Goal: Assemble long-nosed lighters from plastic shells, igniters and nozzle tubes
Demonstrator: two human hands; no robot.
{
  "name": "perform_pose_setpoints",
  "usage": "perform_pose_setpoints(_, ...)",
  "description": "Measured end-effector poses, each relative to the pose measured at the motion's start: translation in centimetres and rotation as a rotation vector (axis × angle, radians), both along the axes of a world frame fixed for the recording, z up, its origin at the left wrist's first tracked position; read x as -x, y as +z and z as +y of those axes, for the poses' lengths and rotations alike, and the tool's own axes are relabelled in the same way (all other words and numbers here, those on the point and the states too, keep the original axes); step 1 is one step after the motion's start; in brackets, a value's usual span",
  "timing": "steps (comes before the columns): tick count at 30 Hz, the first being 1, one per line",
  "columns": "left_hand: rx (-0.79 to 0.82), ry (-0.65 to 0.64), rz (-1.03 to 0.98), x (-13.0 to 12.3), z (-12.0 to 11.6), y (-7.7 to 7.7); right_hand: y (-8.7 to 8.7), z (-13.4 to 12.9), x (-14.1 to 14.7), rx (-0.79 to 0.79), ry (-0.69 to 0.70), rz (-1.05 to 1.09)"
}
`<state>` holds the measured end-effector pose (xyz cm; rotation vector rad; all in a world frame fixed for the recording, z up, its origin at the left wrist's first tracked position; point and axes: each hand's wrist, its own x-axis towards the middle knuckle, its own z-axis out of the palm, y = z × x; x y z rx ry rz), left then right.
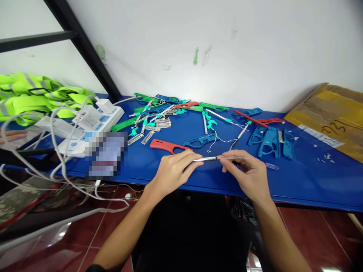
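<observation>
The left hand pinches a slim silver metal tube between thumb and fingertips. The right hand is closed around its black end. The tube lies roughly level above the front part of the blue desk.

Caution: a weak pinch could let the tube drop and, being apparently round, roll off the front edge. Uneven pull between the hands could strain the black section. The loose thin white wire just behind could snag on the fingers.

Visibility limits: the left fingers cover the tube's far left end; the right fingers conceal whatever joins the black end. The phone is masked by pixelation. At the left border, another person's hand is cut off.
</observation>
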<state>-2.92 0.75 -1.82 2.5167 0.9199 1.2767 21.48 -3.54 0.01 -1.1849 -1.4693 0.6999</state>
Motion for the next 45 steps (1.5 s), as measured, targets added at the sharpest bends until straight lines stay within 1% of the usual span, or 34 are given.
perform_pose_setpoints(3,-0.001,-0.024,-0.004,0.1,0.0,0.1,0.0,0.0,0.7,0.056,0.003,0.107)
perform_pose_setpoints(5,-0.017,-0.043,-0.001,0.1,-0.1,0.0,0.1,0.0,1.1,0.075,-0.007,0.121)
perform_pose_setpoints(9,-0.03,-0.039,-0.017,0.0,-0.1,0.1,0.2,-0.4,1.6,0.044,-0.029,0.07)
perform_pose_setpoints(13,0.006,-0.077,-0.068,0.1,0.0,0.1,0.3,-0.5,1.1,0.067,0.047,0.046)
perform_pose_setpoints(16,0.008,-0.101,-0.077,0.1,0.0,0.1,0.5,-0.7,0.5,0.039,0.085,-0.012)
perform_pose_setpoints(21,0.072,-0.142,-0.047,0.2,-0.1,0.4,1.2,-1.2,0.5,-0.031,0.02,-0.145)
perform_pose_setpoints(31,0.213,-0.196,0.033,0.5,-0.4,1.0,1.4,-1.3,1.1,-0.069,0.016,-0.178)
perform_pose_setpoints(33,0.192,-0.182,0.014,0.4,-0.4,0.9,1.4,-1.3,1.1,-0.083,0.005,-0.187)
perform_pose_setpoints(37,0.078,-0.151,-0.07,0.3,-0.4,0.5,1.4,-1.4,1.3,-0.086,-0.012,-0.169)
perform_pose_setpoints(42,0.042,-0.167,-0.116,0.2,-0.2,0.4,1.1,-1.1,1.0,-0.13,0.056,-0.143)
perform_pose_setpoints(45,0.025,-0.17,-0.116,0.2,-0.1,0.3,1.1,-0.9,0.6,-0.154,0.092,-0.178)
